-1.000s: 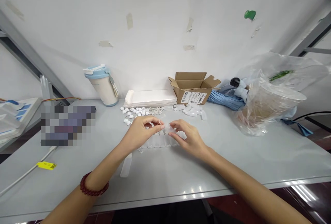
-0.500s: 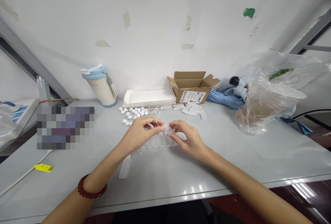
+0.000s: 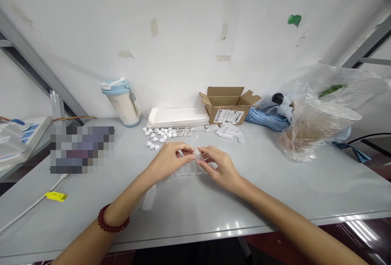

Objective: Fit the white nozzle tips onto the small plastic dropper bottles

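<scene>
Over the middle of the table, my right hand pinches a small translucent plastic bottle between thumb and fingers. My left hand is closed at the bottle's mouth, thumb and forefinger pressed together on a thin white string whose end curls upward. Where the string meets the bottle is partly covered by fingertips. Below and behind both hands lies a row of similar clear bottles. Another flat translucent bottle rests near my left forearm.
White caps and coiled strings lie beyond my hands, beside more bottles. Behind them are white flat boxes and an open carton. A tumbler stands left; a bagged spool sits right.
The bottle between my hands has turned more upright, its round top now showing. The string's free end has swung up and right. The view has shifted slightly.
</scene>
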